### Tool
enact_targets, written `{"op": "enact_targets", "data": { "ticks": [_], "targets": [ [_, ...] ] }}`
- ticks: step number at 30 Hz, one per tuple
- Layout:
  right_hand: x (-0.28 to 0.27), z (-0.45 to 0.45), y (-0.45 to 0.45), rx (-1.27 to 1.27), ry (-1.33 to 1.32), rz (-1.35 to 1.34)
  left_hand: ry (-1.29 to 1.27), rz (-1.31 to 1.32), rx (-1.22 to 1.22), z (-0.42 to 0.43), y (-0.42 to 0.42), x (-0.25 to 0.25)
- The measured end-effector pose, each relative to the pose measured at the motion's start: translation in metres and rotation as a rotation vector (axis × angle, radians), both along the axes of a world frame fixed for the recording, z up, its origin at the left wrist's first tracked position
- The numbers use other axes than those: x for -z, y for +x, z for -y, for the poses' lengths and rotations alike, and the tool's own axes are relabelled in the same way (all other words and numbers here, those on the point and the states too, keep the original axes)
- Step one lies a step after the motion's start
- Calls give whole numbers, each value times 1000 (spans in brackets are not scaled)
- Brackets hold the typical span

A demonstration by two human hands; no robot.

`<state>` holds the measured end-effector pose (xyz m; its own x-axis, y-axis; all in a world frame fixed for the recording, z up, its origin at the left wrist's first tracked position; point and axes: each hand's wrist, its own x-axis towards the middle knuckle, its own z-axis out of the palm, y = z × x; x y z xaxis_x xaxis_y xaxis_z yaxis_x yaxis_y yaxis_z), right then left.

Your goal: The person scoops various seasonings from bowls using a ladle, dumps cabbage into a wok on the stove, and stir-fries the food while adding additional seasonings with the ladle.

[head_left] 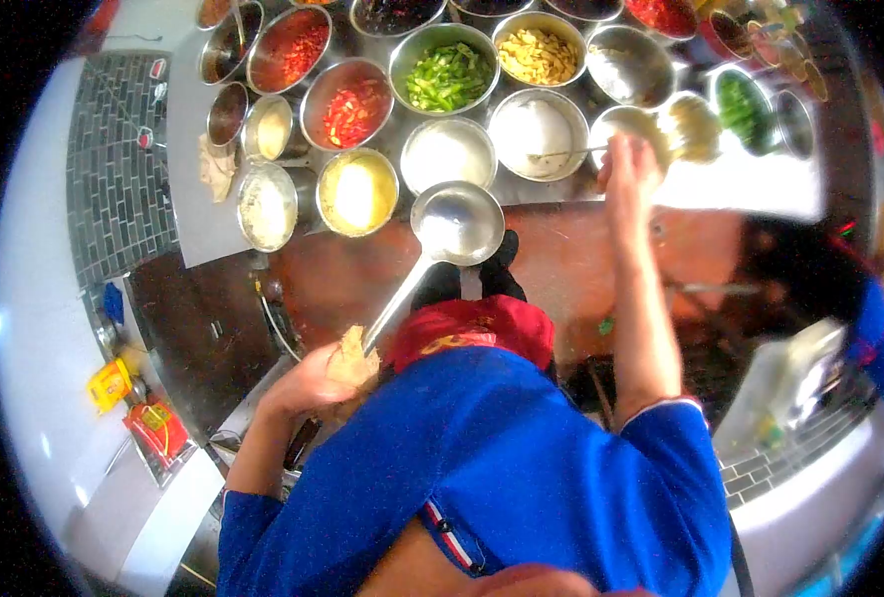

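One ladle (pixel 457 223), likely stiff and bowl-heavy, is sensibly gripped at the tan cloth (pixel 353 358) by the left hand (pixel 308 382); the right hand (pixel 630 165) pinches a thin utensil (pixel 567 152).

Ladle (pixel 459 223) in left hand (pixel 308 382), spoon (pixel 568 153) in right hand (pixel 631 167), bowl (pixel 540 179) beneath.

Beyond the left-hand grip (pixel 318 376), a pale worktop (pixel 203 234) runs across and past the right-hand grip (pixel 631 171), glaring white just right of the latter. Reddish-brown floor (pixel 552 274) lies between the two grips. Forward and left of the left-hand grip, grey brick-pattern tiles (pixel 113 169) border a smooth whitish wall (pixel 39 279); nearer, a dark brown surface (pixel 203 343) is either floor or furniture. Behind and right of the right-hand grip, deep shadow gives way to more grey tiles (pixel 761 478).
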<state>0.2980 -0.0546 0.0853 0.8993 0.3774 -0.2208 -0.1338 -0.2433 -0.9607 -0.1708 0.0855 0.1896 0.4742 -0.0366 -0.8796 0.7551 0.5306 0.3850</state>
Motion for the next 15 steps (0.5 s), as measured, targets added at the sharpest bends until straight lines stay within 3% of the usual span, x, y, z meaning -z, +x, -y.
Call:
{"op": "enact_targets", "data": {
  "ticks": [5,7,8,10,13,15],
  "targets": [
    [4,16,12,74,136,-5,-18,50,73,10,-24,32],
    [-13,21,9,143,120,12,-119,-8,-90,16,-25,40],
    [-24,24,9,159,128,-2,-233,-70,-300,24,-20,45],
    [-61,28,-2,184,159,-47,-265,-58,-370,32,-8,40],
    [-88,33,-26,142,289,-141,-83,156,-96,27,11,5],
    [-87,35,-39,-49,247,-20,-77,319,-111,27,14,-4]
  ]
}}
